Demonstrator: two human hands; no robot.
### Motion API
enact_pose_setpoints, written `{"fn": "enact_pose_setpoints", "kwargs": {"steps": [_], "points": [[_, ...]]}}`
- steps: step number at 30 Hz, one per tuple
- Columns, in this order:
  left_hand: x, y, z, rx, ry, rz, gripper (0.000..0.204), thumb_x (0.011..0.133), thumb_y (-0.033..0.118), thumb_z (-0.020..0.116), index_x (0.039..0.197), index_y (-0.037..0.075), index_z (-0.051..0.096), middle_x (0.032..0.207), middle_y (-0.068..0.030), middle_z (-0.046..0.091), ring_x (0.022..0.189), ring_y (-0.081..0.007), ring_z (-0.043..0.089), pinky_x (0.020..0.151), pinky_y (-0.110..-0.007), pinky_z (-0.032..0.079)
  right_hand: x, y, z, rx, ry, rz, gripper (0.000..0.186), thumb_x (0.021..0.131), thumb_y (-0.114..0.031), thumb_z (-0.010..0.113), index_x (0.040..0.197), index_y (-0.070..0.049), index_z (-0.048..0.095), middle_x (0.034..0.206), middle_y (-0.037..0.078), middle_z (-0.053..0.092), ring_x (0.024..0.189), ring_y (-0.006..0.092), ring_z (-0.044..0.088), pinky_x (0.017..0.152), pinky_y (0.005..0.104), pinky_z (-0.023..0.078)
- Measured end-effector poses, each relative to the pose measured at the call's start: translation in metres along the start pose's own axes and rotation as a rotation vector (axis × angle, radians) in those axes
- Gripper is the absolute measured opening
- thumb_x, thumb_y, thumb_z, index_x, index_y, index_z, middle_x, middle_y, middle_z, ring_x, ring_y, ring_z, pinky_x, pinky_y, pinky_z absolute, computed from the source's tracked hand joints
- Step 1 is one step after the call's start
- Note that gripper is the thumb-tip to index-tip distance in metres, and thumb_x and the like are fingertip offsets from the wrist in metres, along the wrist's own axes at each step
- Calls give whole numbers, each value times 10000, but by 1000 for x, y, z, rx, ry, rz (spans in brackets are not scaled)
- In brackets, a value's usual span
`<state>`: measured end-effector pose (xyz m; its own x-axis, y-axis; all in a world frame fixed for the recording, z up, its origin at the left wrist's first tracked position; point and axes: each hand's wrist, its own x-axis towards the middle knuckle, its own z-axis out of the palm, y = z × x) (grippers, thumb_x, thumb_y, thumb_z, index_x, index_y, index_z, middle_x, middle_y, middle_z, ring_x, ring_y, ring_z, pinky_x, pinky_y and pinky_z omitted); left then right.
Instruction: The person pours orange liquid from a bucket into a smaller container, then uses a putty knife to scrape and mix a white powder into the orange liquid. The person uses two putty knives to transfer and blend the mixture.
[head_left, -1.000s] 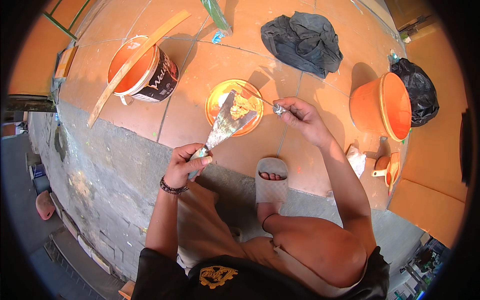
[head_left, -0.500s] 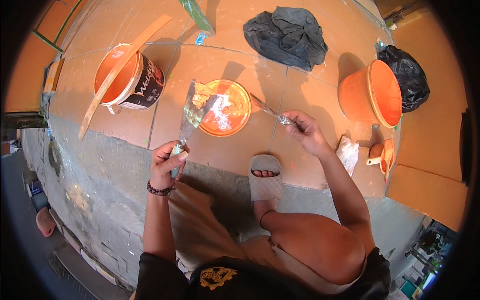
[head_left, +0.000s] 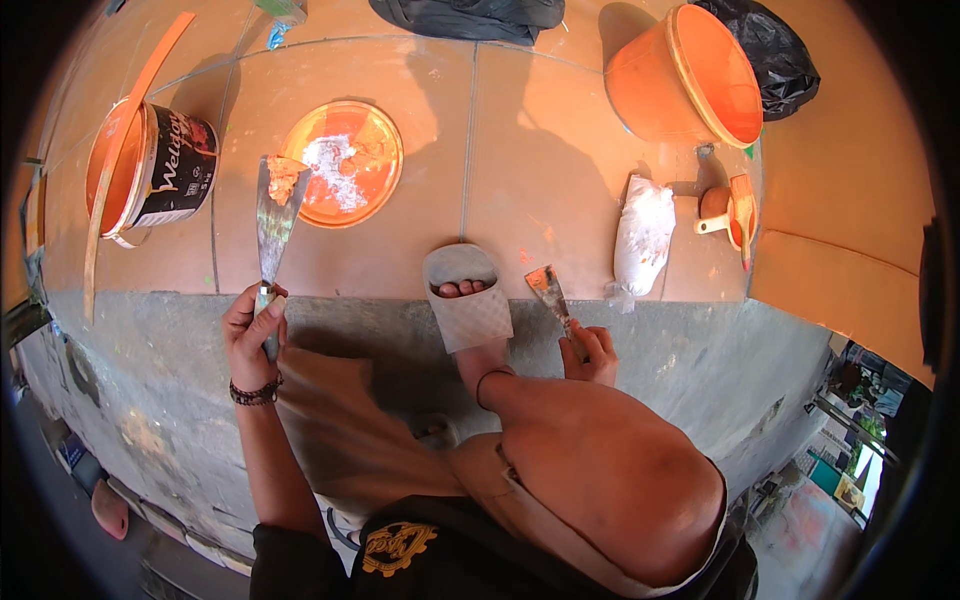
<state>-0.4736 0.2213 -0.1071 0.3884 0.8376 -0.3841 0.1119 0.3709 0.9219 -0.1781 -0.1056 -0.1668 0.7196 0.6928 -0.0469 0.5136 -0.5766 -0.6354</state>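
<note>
Landmark: the round orange lid [head_left: 342,163], a shallow disc lying flat on the orange tiled floor [head_left: 540,170], smeared inside with white and orange paste.
Left hand [head_left: 252,335]: below the lid and slightly to its left, fingers curled tight round the handle of a wide putty knife [head_left: 272,225]; a dark beaded bracelet circles the wrist.
Wide putty knife: a long flat metal blade, dull and streaked, standing up from the fist; its broad end carries a lump of orange paste and sits just beside the lid's left rim.
Right hand [head_left: 590,350]: well apart from the lid, below and to its right, fingers closed on the handle of a small putty knife [head_left: 552,296].
Small putty knife: short tapered blade, coated orange, tip pointing up and to the left.
Sandal [head_left: 466,297]: grey, woven-textured, toes showing, between the two hands, lower right of the lid.
Paint bucket [head_left: 150,165]: left of the lid, cylindrical, tipped on its side, orange interior, a long flat wooden stick [head_left: 125,150] lying across its mouth.
Orange tub [head_left: 690,85]: right of the lid, smooth plastic, tilted, with a black bag [head_left: 765,50] behind it.
White sack [head_left: 642,235]: soft, lumpy, right of the lid, below the tub.
Ledge [head_left: 700,350]: rough grey cement below the tiles.
</note>
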Motion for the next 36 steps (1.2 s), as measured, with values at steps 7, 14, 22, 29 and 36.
{"fn": "enact_pose_setpoints", "kwargs": {"steps": [7, 14, 22, 29, 36], "points": [[-3, 4, 4, 25, -1, -9, 199, 858, 146, 651, 969, -16, 623, 588, -1, 526, 415, -56, 418, 374, -199, 283, -2, -7, 6, -100, -28, -33, 335, 770, -100, 710, 1102, -114, 661, 880, 93, 580, 631, 279, 621, 519, 379, 510], [-15, 5, -2, 60, 2, -60, 163, 846, 137, 669, 933, 0, 647, 606, 11, 531, 457, -51, 434, 401, -195, 287, 35, -26, 17, -102, -56, -130, 326, 777, -79, 683, 1100, -79, 647, 864, 122, 577, 639, 295, 616, 525, 390, 514], [-18, 8, 19, 24, -47, -87, 140, 896, 137, 624, 980, 33, 579, 698, 20, 522, 547, -57, 478, 442, -205, 361, 132, -86, 3, 115, 138, -343, 261, 793, -36, 722, 1035, 22, 644, 887, 134, 613, 780, 227, 610, 701, 306, 491], [-22, 17, 27, 82, -185, -219, 110, 912, 136, 617, 941, 46, 561, 705, 44, 500, 596, -44, 454, 509, -209, 377, 161, -130, -19, 485, -320, -359, 296, 790, -43, 729, 1071, -1, 646, 983, 105, 644, 885, 191, 613, 783, 291, 477], [-26, 34, 13, 373, -127, 134, 110, 829, 74, 690, 867, -3, 621, 606, 10, 511, 559, -44, 434, 510, -230, 365, 194, -168, -13, 560, -614, -458, 362, 748, -46, 758, 1096, -36, 657, 1025, 92, 647, 919, 201, 601, 815, 307, 464]]}}
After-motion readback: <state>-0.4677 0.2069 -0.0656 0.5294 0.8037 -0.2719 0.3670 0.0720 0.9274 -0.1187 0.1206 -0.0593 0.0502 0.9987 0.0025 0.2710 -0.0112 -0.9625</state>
